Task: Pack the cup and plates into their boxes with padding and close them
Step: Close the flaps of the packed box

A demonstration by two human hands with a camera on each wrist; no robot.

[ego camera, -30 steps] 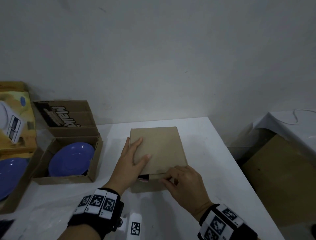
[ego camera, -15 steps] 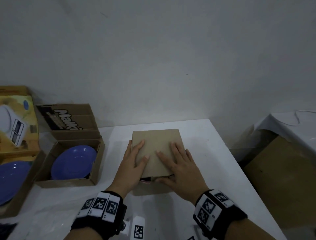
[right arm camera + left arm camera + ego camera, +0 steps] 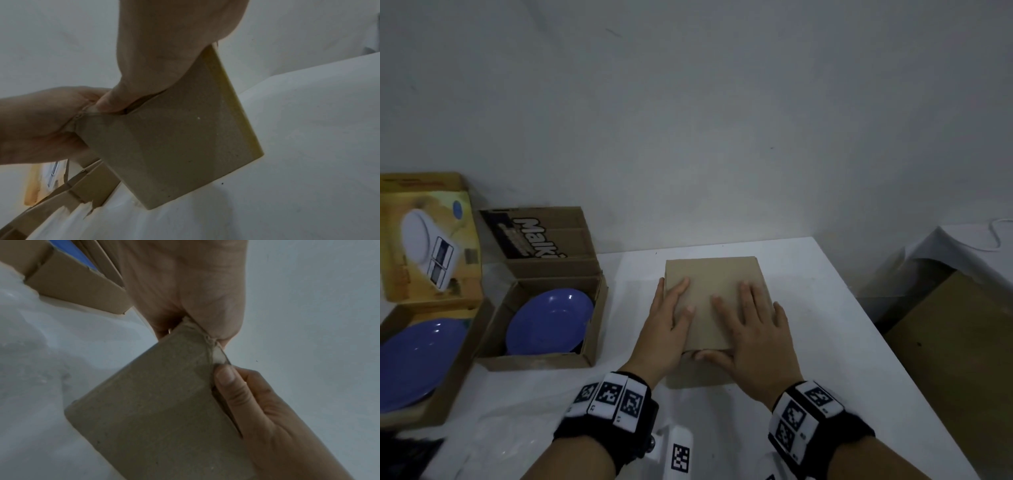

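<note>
A plain brown cardboard box (image 3: 717, 301) sits on the white table (image 3: 825, 342) in front of me, lid down. My left hand (image 3: 671, 315) lies flat on the lid's left side with straight fingers. My right hand (image 3: 750, 325) lies flat on the right side. Its thumb (image 3: 710, 356) runs along the lid's front edge. In the left wrist view that thumb (image 3: 226, 378) presses at the seam between the lid and the front wall of the box (image 3: 164, 402). The box's contents are hidden. Two blue plates (image 3: 549, 320) (image 3: 414, 363) lie in open boxes at the left.
The smaller open box (image 3: 541, 361) has a printed lid standing up behind it. The larger one (image 3: 458, 373) has a yellow printed lid (image 3: 428, 246). Clear plastic wrap (image 3: 500, 438) lies at the near left. A brown board (image 3: 962, 342) stands beyond the table's right edge.
My right hand has moved from the box's front edge up onto the lid and spread flat. The lid has come down and the gap at the front has narrowed. The left hand stays put.
</note>
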